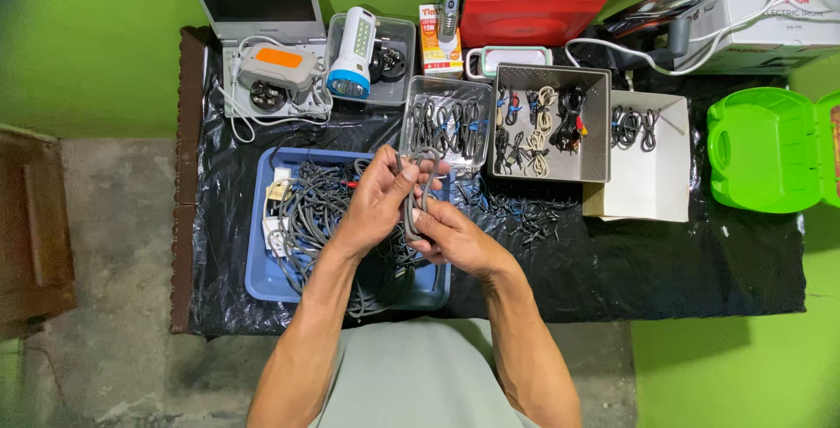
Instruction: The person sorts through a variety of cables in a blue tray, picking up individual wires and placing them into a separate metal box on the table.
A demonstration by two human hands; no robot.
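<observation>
A green case (770, 150), red box (532, 10) and white torch (352, 64) lie around.

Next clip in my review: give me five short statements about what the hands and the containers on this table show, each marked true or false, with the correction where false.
1. Both hands, left hand and right hand, hold a folded grey cable. True.
2. The blue plastic tray under the hands holds neatly tied bundles. False: it holds a loose tangle of grey cables.
3. The clear plastic container holds coiled dark cables. True.
4. The green plastic case sits at the table's left end. False: it is at the right end.
5. The white cardboard box is packed full. False: only a few coiled cables lie at its far end.
</observation>
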